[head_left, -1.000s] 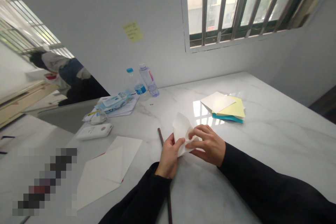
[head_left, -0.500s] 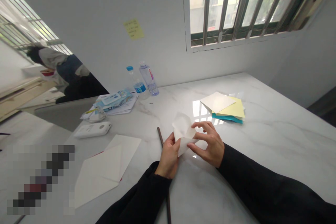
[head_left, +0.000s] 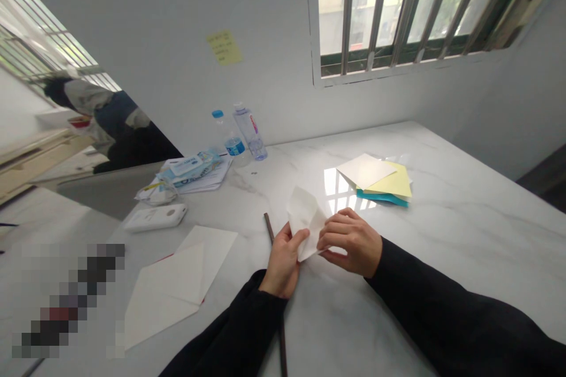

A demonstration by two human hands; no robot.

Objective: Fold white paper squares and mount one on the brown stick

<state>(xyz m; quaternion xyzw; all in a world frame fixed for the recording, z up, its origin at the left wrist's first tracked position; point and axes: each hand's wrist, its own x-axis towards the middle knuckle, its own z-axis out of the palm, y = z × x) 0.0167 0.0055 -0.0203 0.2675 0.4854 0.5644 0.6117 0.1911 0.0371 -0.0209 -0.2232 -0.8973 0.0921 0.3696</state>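
A piece of white paper point(head_left: 302, 210), partly folded, is held above the marble-patterned table between both hands. My left hand point(head_left: 285, 256) grips its lower left side, the thumb pressed on the front of the sheet. At the paper's right edge, my right hand point(head_left: 351, 241) pinches with fingers curled together; the fingertips are partly hidden. A thin dark brown stick point(head_left: 269, 227) lies on the table beneath my left forearm, and the sleeve covers its middle.
Coloured paper sheets point(head_left: 400, 179) lie stacked toward the back right. White sheets point(head_left: 165, 283) rest at the left, near a white device point(head_left: 155, 218). Two plastic bottles point(head_left: 235, 147) and a wipes pack point(head_left: 190, 169) stand or lie by the wall. A person point(head_left: 101, 115) bends over in the left background.
My right hand's fingers, spread before, have closed on the paper's right edge. The paper's open fold has been pressed flatter, and my left thumb has moved onto its front.
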